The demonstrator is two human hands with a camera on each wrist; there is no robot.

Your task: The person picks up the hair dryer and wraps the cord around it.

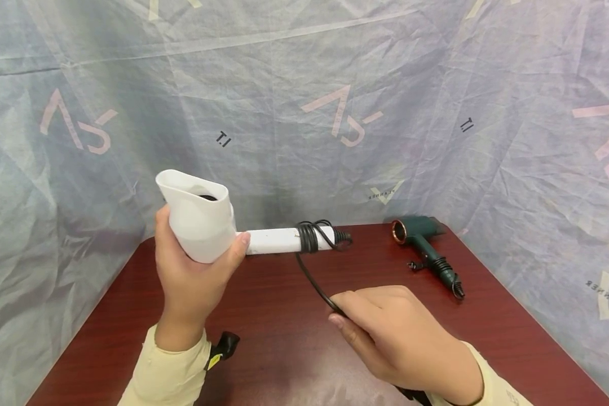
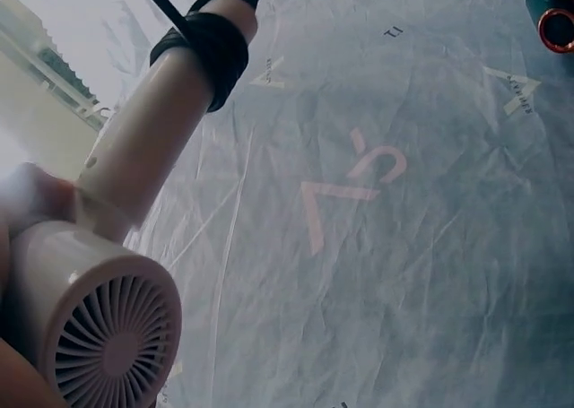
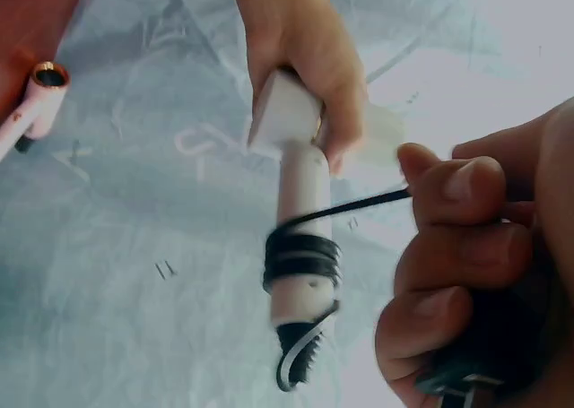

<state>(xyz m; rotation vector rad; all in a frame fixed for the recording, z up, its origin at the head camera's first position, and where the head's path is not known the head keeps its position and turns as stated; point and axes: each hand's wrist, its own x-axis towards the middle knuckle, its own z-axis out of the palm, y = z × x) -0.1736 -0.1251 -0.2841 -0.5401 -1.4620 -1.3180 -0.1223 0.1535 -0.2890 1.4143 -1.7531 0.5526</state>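
Observation:
My left hand (image 1: 195, 270) grips a white hair dryer (image 1: 193, 225) by its barrel, raised above the table. The wide, flattened nozzle tilts up, and the handle (image 1: 274, 241) points to the right. Black cord (image 1: 308, 237) is wound in several turns round the handle near its end. From these turns a length of cord runs taut to my right hand (image 1: 396, 332), pinched between thumb and forefinger. In the right wrist view, a dark piece with metal-looking prongs (image 3: 471, 390) shows below the curled fingers. The dryer's round slotted vent (image 2: 117, 350) faces the left wrist camera.
A dark green hair dryer (image 1: 421, 231) with a copper-coloured rim lies at the table's right rear, its cord wound round the handle. Printed grey cloth (image 1: 284, 113) hangs behind and along both sides of the reddish-brown table (image 1: 279, 316).

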